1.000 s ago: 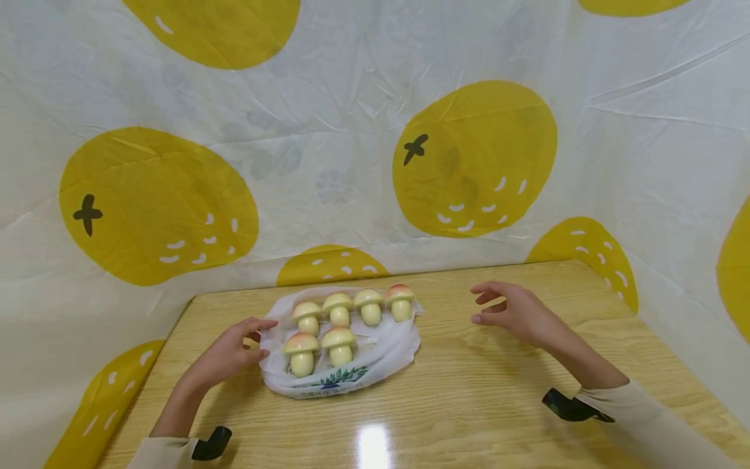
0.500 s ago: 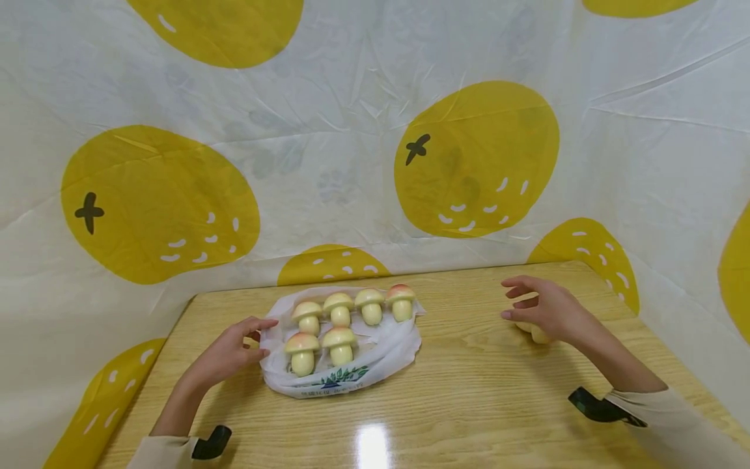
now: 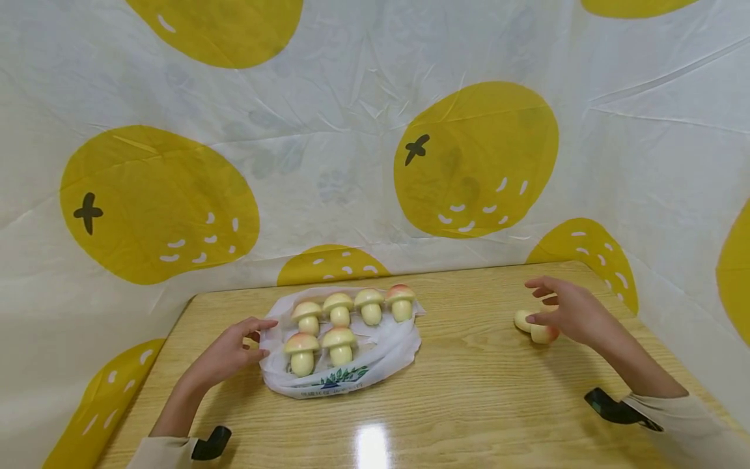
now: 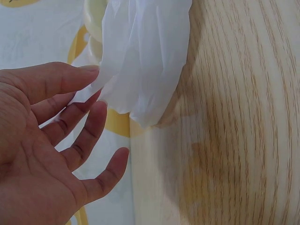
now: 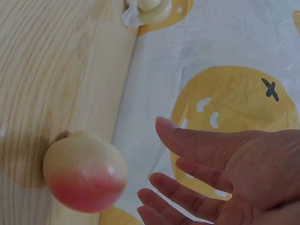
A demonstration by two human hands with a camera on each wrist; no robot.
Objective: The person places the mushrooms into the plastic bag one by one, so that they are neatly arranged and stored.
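My left hand (image 3: 225,352) is at the left edge of a white plastic bag (image 3: 389,355) and pinches a bit of it between thumb and fingers, as the left wrist view shows. Several pale model mushrooms (image 3: 302,352), some with reddish caps, lie in two rows on the bag. Over at the right, my right hand (image 3: 577,314) hovers with loosely bent fingers and nothing between them. Just under it a lone model mushroom (image 5: 85,173) lies on its side on the table, its cap red at the top; in the head view the thumb overlaps it.
Everything lies on a light wood-grain table (image 3: 451,397) with a glare spot near its front. A white cloth (image 3: 328,195) printed with big yellow fruits hangs behind the table and along its sides. Black wrist mounts (image 3: 212,443) sit at both cuffs.
My right hand has moved to the right and come over the lone mushroom, which was hidden behind it a second ago and now shows. The left hand and bag have stayed put.
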